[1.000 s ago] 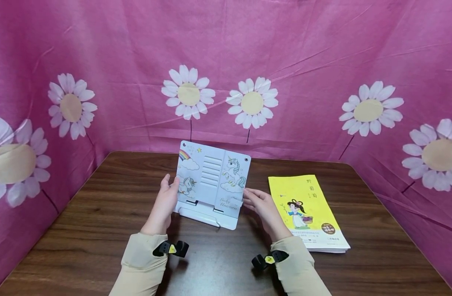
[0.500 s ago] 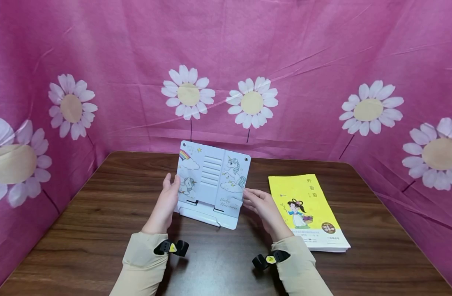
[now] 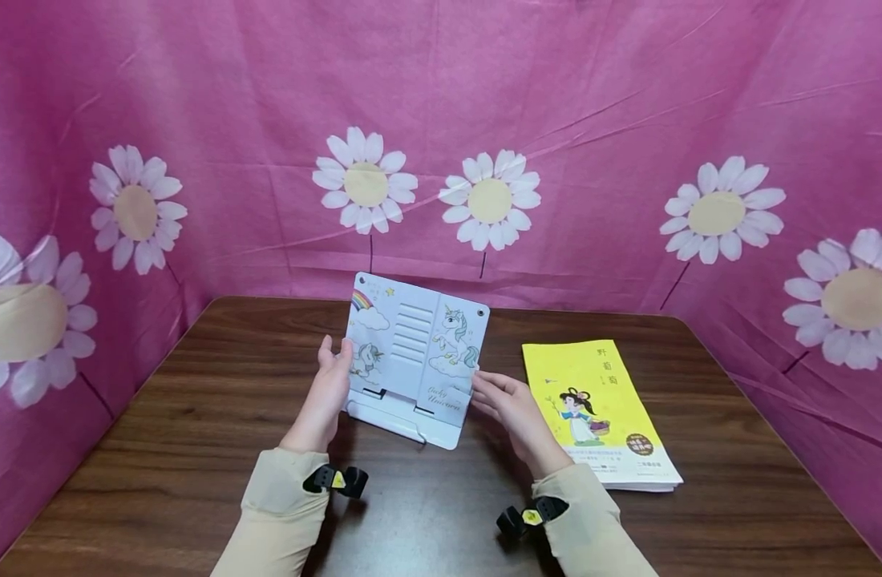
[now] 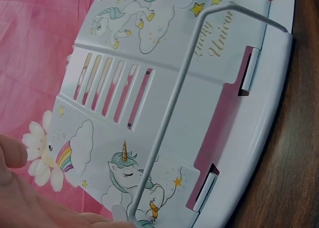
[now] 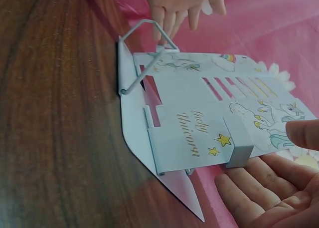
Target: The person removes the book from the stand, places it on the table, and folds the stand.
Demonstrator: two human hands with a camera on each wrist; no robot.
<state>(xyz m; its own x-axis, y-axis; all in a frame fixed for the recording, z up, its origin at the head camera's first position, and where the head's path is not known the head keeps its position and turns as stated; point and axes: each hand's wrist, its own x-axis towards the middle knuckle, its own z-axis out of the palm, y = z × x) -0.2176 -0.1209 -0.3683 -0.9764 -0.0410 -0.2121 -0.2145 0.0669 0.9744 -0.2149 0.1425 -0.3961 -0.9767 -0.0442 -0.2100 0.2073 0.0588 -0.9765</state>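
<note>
A white book stand (image 3: 410, 344) printed with unicorns stands tilted back on the table, its wire bar (image 4: 172, 93) in front of the panel above the lower ledge. My left hand (image 3: 324, 393) is at its left edge. In the right wrist view, straight fingers of the left hand (image 5: 174, 13) reach to a small clip on that edge. Along the right edge is my right hand (image 3: 509, 409). Seen from the right wrist, its fingers (image 5: 254, 190) lie loosely bent beside and behind a white side clip (image 5: 241, 143), the thumb held apart from the panel.
A yellow-covered book (image 3: 592, 401) lies flat on the brown wooden table (image 3: 196, 385), just right of the right hand. Behind the table hangs a pink cloth (image 3: 426, 72) with white daisies. Black straps (image 3: 336, 481) with small devices circle both wrists.
The right hand has drawn very slightly down and right along the stand's edge. The stand and left hand have barely shifted, and the book lies as before.
</note>
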